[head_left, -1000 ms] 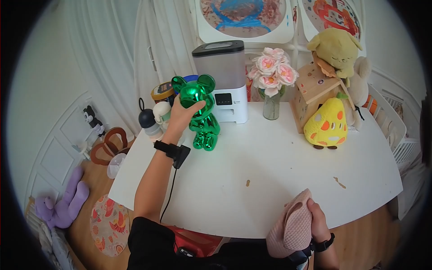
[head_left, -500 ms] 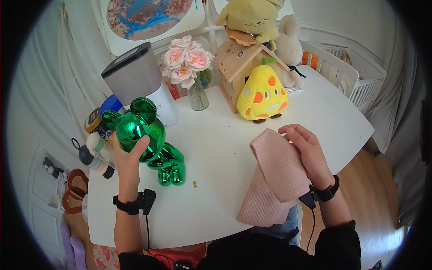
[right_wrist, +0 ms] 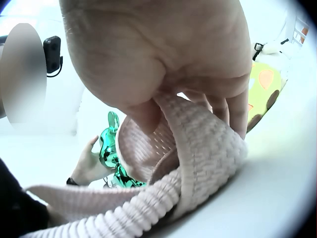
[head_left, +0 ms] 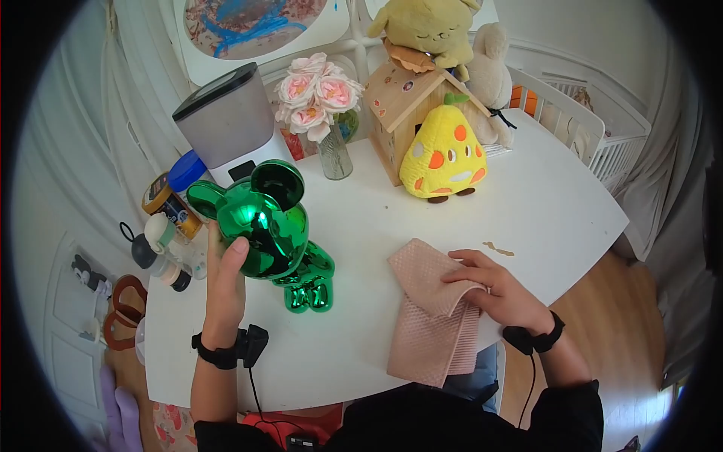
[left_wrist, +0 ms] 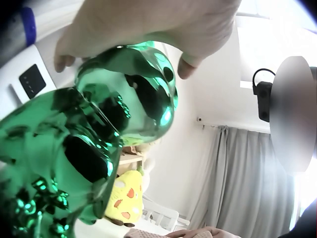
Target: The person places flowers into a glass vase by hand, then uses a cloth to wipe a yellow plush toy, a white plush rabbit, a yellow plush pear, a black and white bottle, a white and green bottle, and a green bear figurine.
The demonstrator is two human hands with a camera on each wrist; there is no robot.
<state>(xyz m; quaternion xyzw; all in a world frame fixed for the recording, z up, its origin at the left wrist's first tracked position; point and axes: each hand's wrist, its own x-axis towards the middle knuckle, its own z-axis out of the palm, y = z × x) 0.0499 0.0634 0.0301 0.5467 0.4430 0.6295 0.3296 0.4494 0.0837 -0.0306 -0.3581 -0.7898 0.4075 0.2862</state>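
Observation:
A shiny green bear figure (head_left: 260, 226) is held at the left of the white table (head_left: 361, 226), its feet right at the tabletop. My left hand (head_left: 226, 282) grips its round head from the near left side, with the thumb across the front; in the left wrist view, fingers and thumb span the glossy head (left_wrist: 129, 94). To the right, a folded pink waffle-textured cloth (head_left: 425, 324) lies partly draped at the table's near edge. My right hand (head_left: 508, 294) pinches its upper fold, and the right wrist view shows the cloth (right_wrist: 198, 148) bunched between thumb and fingers.
Behind the bear stand a grey-and-white dispenser (head_left: 230, 113), tubs (head_left: 169, 203) and bottles (head_left: 158, 260). A glass vase (head_left: 335, 154) of pink roses stands mid-back. A yellow pear plush (head_left: 444, 154) sits before a wooden house (head_left: 392, 113) with another plush (head_left: 429, 38) on top.
My left hand has brought the bear nearer and rightward, away from the dispenser. My right hand has carried the cloth from the near edge onto the table, where it now lies lower and flatter.

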